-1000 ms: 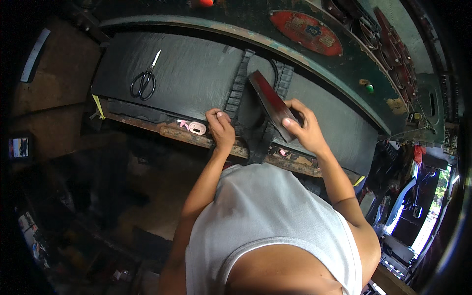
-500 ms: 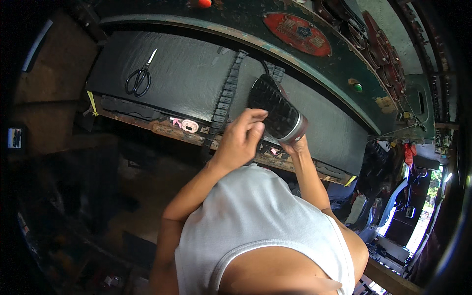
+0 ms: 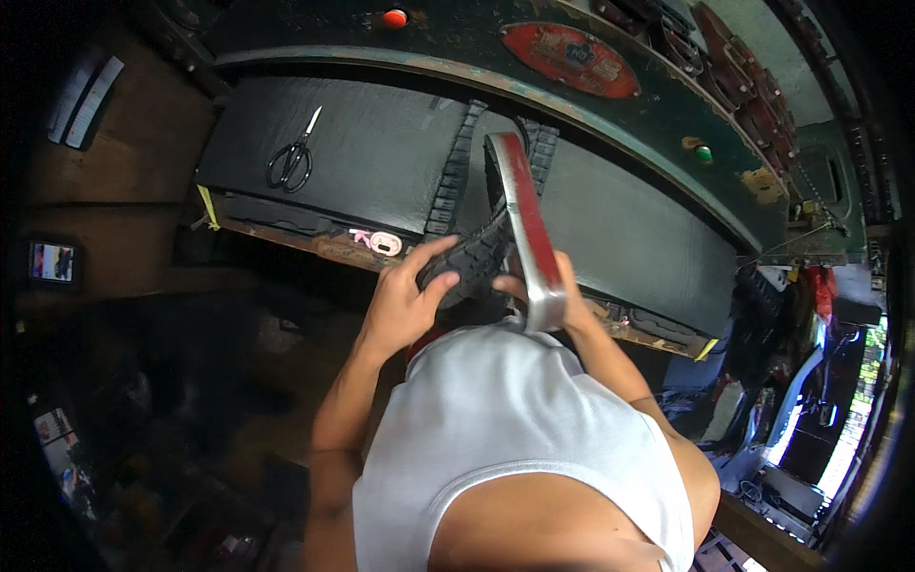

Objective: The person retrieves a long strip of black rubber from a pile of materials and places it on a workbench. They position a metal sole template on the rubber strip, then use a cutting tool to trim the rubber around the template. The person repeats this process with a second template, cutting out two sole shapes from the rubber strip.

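A long, slightly curved piece (image 3: pixel 530 214), red along its length with silver-grey edges, stands tilted above the bench in front of my chest. My right hand (image 3: pixel 569 294) is closed around its near end, with the thumb showing on the left side. My left hand (image 3: pixel 400 303) grips a black treaded rubber piece (image 3: pixel 472 265), shaped like a shoe sole, between thumb and fingers. The rubber reaches up against the left side of the red piece. I cannot tell whether the two are joined. Part of my right hand is hidden behind the red piece.
Black-handled scissors (image 3: pixel 291 164) lie on the dark bench top (image 3: pixel 372 124), left of two notched black rubber strips (image 3: pixel 453 176). A pink and white object (image 3: pixel 384 243) sits at the front edge. Behind runs a green panel (image 3: pixel 443 38) with a red oval plate (image 3: pixel 572 59).
The piece has been turned so its red face shows instead of its black one. My left hand has moved nearer and left, and now grips the treaded rubber.
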Demonstrator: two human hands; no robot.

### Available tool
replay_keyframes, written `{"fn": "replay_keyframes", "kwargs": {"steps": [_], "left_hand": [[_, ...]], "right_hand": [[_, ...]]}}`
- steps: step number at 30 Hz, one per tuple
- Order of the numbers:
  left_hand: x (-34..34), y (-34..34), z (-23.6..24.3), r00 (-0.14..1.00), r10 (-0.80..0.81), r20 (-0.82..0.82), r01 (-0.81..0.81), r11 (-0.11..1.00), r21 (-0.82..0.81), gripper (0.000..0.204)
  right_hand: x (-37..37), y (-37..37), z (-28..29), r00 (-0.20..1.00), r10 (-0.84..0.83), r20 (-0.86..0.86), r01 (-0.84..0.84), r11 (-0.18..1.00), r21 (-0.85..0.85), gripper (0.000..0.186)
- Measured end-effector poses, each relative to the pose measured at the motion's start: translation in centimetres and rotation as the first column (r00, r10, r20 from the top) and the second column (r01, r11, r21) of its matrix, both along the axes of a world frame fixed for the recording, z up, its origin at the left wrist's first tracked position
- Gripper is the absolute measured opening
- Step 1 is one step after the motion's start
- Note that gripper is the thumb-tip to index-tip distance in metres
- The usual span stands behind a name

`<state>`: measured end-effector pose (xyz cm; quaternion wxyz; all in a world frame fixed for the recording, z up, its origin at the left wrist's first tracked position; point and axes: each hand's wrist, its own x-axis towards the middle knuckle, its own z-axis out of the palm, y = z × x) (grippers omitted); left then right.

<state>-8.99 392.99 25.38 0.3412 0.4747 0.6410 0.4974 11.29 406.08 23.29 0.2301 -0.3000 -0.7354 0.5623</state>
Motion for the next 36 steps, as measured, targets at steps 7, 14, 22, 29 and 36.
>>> {"fn": "replay_keyframes", "kwargs": {"steps": [7,14,22,29,36], "left_hand": [[-3.5,-5.7,5.0,0.955,0.231,-0.188,-0.193,0.961,0.198,0.031],[2.7,-1.5,2.0,0.868,0.159,-0.471,0.002,0.946,0.323,0.033],[8.3,2.3,0.1,0.769,0.143,-0.623,0.136,0.916,0.378,0.037],[11.8,4.0,-1.6,0.826,0.143,-0.546,0.090,0.922,0.378,0.038],[16.4,3.3,-2.5,0.949,0.282,-0.142,-0.251,0.947,0.201,0.033]], "right_hand": [[13.3,5.8,5.7,0.936,-0.213,-0.282,0.114,0.937,-0.329,0.046],[20.1,7.9,0.0,0.748,-0.520,0.412,0.620,0.769,-0.154,0.011],[21.9,9.3,-5.8,0.655,-0.494,0.572,0.252,0.856,0.452,0.011],[20.0,10.6,-7.1,0.650,-0.355,0.672,0.078,0.911,0.406,0.020],[19.0,8.7,-3.5,0.913,-0.325,0.246,0.319,0.946,0.064,0.047]]}}
